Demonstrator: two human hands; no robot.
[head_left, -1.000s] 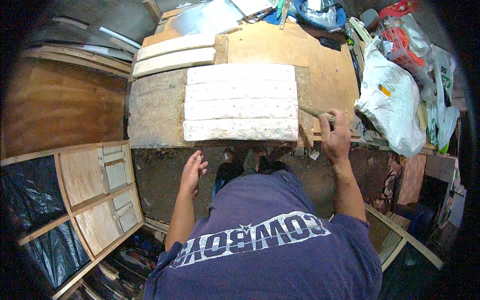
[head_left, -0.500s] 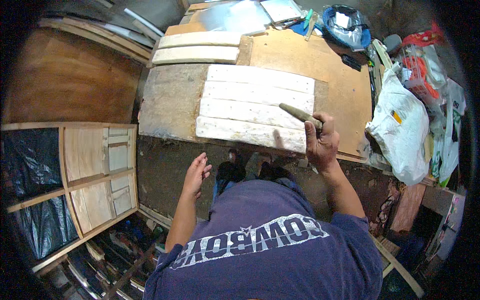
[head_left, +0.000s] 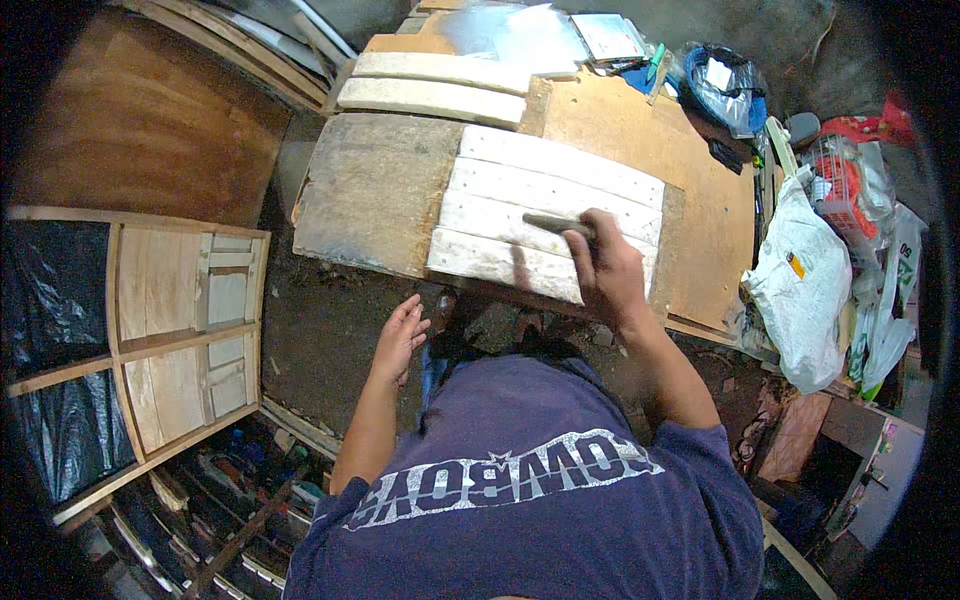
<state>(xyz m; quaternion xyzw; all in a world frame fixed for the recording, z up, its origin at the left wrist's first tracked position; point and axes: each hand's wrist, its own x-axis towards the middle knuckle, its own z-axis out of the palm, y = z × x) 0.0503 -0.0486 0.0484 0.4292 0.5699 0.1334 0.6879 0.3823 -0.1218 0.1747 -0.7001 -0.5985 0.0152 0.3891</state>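
Observation:
In my right hand (head_left: pixel 610 270) is a tapered, greyish-brown stick-shaped tool (head_left: pixel 545 221), its free end pointing left; its exact kind cannot be made out. Fingers and thumb close round its thicker end. Hand and tool are over several white boards (head_left: pixel 490 180) laid side by side, dotted with small dark spots and a few yellowish smudges. Whether the tool touches the white surface is unclear. My left hand (head_left: pixel 402 335) hangs in front of the table's near edge, empty, with its fingers loosely stretched and slightly bent.
A worn board (head_left: pixel 370 190) covers the table's left part, with two pale wooden strips (head_left: pixel 430 100) behind it. Right of the table hang a white sack (head_left: pixel 800 290) and plastic bags. A blue-rimmed container (head_left: pixel 745 105) stands far right. Framed wooden panels (head_left: pixel 160 290) stand left.
My right hand has moved left with the tool, from the right edge of the white boards to farther over them. The whole view has shifted slightly; my left hand stays low and empty.

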